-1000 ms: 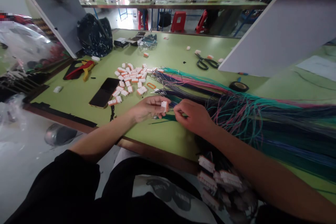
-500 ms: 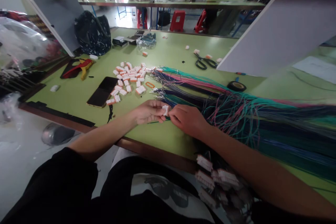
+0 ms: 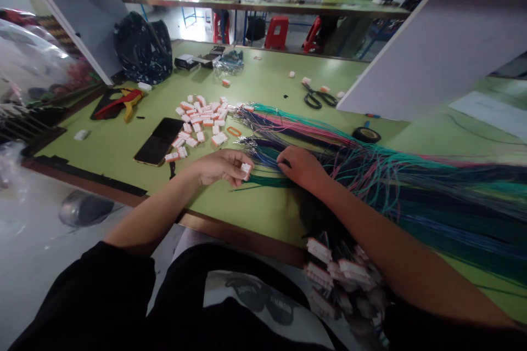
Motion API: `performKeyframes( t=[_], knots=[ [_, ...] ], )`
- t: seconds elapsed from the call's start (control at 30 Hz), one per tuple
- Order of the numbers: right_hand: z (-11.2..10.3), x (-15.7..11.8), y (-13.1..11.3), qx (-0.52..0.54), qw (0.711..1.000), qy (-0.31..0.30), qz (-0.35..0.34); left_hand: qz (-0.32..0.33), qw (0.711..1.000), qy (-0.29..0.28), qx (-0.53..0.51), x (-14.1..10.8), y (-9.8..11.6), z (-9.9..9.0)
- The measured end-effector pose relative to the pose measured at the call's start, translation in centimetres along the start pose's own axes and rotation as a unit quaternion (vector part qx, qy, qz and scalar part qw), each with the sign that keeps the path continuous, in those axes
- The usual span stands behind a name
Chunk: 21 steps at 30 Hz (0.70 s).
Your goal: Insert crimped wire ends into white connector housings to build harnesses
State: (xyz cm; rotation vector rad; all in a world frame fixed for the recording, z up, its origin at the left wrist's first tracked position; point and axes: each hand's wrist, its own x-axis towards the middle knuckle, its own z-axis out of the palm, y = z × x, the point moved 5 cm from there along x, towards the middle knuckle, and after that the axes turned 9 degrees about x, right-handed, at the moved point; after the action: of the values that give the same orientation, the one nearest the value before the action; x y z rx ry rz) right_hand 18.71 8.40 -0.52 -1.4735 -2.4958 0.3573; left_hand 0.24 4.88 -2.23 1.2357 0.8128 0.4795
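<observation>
From where I stand, the person's left hand (image 3: 218,168) is near the front edge of the pale green tabletop (image 3: 255,214), thumb and fingers pinching a small white plastic connector with an orange edge (image 3: 246,170). That connector is held up just off the ends of the wires, its white side showing.

The right hand (image 3: 301,166) is well apart from it, curled with the fingers bent inward, over the thin dark-blue and green plastic-coated wires (image 3: 267,162); I cannot tell whether a wire is caught between its fingertips. Farther back, a long spread of teal and pink wires (image 3: 304,126) runs off to the right, bare metal tips toward the left.

Beside those tips lies a loose heap of white-and-orange plastic connectors (image 3: 206,115), with a flat orange oval ring (image 3: 234,131) at its right and a black rectangular phone (image 3: 157,142) at its left. Red-and-yellow-handled pliers (image 3: 123,104) rest farther left; black-handled scissors (image 3: 315,97) and a black roll of tape (image 3: 366,134) sit behind the wires. Below the right forearm, past the tabletop's edge, is a cluster of white wired connectors (image 3: 354,272).
</observation>
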Motion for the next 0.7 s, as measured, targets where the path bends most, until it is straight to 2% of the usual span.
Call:
performKeyframes(
  t=[0.1, 0.27, 0.4, 0.47, 0.57, 0.63, 0.7],
  knots=[
    [0.2, -0.2, -0.9, -0.022, 1.000, 0.000, -0.021, -0.008, 1.000, -0.009, 0.014, 0.1, -0.3, 0.1],
    [0.5, -0.3, -1.7, -0.027, 0.998, -0.042, -0.024, -0.026, 0.999, -0.015, 0.026, 0.2, -0.5, 0.3],
    [-0.2, -0.3, -0.4, 0.112, 0.993, 0.013, 0.028, -0.033, 0.999, -0.006, 0.019, 0.2, -0.5, 0.2],
    [-0.4, -0.4, 0.4, 0.211, 0.974, 0.044, 0.066, -0.024, 1.000, 0.004, 0.007, 0.3, -0.4, 0.1],
    [-0.2, -0.7, 0.3, 0.380, 0.919, 0.050, 0.092, -0.011, 0.999, 0.030, -0.015, 0.4, -0.2, 0.1],
    [-0.3, -0.9, -0.9, 0.460, 0.884, 0.051, 0.073, -0.006, 0.999, 0.035, -0.028, 0.5, -0.1, 0.3],
    [-0.9, -1.3, -2.5, 0.474, 0.878, 0.064, 0.033, 0.009, 0.998, 0.031, -0.044, 0.6, 0.0, 0.6]
  ],
)
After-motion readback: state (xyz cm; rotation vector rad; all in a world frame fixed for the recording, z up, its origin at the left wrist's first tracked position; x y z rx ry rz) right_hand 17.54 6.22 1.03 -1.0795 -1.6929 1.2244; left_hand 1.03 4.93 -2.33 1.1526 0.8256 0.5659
